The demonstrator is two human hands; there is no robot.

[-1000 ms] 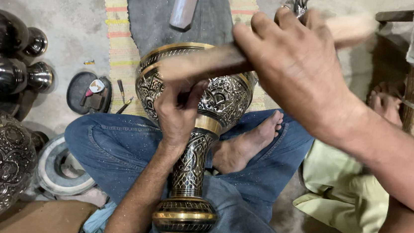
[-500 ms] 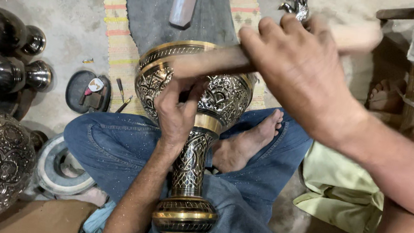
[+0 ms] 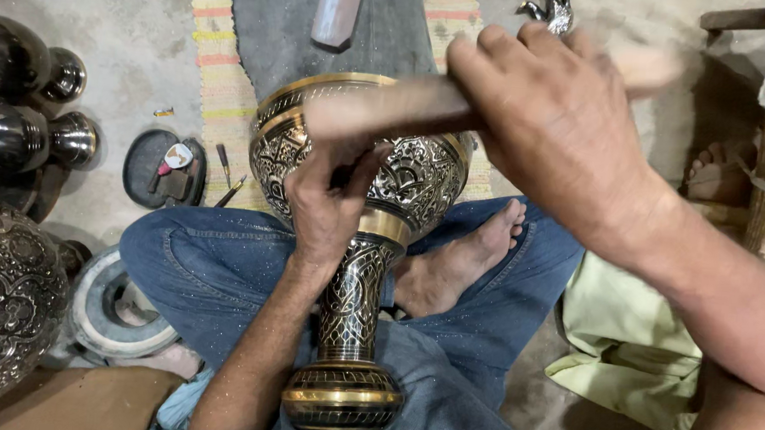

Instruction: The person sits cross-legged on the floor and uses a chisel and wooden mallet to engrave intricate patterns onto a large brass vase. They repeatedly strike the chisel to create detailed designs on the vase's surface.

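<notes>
Engraved brass vase point(image 3: 357, 240), black-and-gold, slim neck, lies across the denim lap, mouth pointing away. Left hand point(image 3: 328, 206) closed, pressing on its carved belly. Right hand point(image 3: 556, 129) clamped round a blurred wooden mallet point(image 3: 401, 106) above the rim. Polished dark vases point(image 3: 4, 108) stand to the left on the concrete floor.

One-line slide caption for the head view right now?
Seated cross-legged, a person steadies an engraved brass vase with the left hand while the right hand holds a blurred wooden stick over it.
</notes>
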